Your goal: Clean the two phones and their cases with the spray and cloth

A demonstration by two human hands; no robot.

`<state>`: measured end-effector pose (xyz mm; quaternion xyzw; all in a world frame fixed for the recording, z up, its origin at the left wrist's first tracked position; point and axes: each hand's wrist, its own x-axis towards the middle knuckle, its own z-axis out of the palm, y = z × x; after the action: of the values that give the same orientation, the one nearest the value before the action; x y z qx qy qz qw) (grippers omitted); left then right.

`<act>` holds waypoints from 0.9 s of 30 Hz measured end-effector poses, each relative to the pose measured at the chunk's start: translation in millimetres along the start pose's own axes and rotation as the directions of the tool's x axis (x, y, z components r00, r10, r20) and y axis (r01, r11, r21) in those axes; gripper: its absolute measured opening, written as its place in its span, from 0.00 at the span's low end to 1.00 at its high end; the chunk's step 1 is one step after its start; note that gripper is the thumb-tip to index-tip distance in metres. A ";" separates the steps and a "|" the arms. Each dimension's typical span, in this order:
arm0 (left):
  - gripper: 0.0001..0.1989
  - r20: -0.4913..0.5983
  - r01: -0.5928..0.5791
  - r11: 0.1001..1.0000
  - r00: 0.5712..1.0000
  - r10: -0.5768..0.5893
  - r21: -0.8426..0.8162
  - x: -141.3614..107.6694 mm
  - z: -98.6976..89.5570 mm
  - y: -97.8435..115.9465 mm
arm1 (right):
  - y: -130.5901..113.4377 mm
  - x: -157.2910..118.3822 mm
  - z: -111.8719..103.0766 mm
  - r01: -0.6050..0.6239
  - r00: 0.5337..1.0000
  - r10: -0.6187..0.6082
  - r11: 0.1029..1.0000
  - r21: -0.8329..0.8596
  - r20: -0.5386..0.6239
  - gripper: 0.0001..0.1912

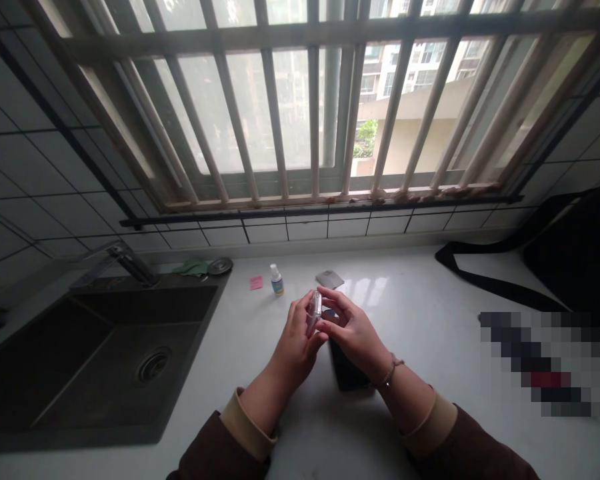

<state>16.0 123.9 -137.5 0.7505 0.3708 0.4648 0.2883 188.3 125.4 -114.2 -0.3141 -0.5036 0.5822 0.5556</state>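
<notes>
Both hands meet above the white counter around a small clear plastic case with a shiny edge (pixel 317 305). My left hand (pixel 297 337) is closed on its left side, fingers along the back and thumb at the front. From the right, my right hand (pixel 353 328) grips the edge between thumb and fingers. What the case contains, if anything, cannot be made out. Below my right hand and wrist lies a flat black phone-like object (pixel 347 367), partly covered. Behind the hands stand a small white-capped bottle (pixel 277 283), a pink paper square (pixel 256 283) and a flat grey packet (pixel 330 279).
A dark sink (pixel 180 360) with a faucet (pixel 130 263) takes up the left. A green cloth (pixel 193 268) and a round metal strainer (pixel 221 266) rest on its back rim. At right sits a black bag (pixel 580 253) with its strap (pixel 495 280) across the counter. A barred window is behind.
</notes>
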 end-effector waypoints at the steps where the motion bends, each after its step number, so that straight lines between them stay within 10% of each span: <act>1: 0.42 -0.001 -0.005 1.000 1.000 0.005 0.004 0.1 0.3 -0.8 | 0.1 0.0 -0.2 0.003 1.000 -0.003 1.000 -0.004 0.004 0.33; 27: 0.42 -0.067 -0.024 0.996 0.997 0.030 0.091 -6.3 10.2 2.3 | -6.5 1.2 -2.1 -0.011 0.998 0.009 1.000 0.026 0.056 0.31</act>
<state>24.1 116.5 -142.9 0.7513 0.3908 0.4770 0.2350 192.2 126.2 -108.5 -0.2928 -0.5097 0.6001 0.5425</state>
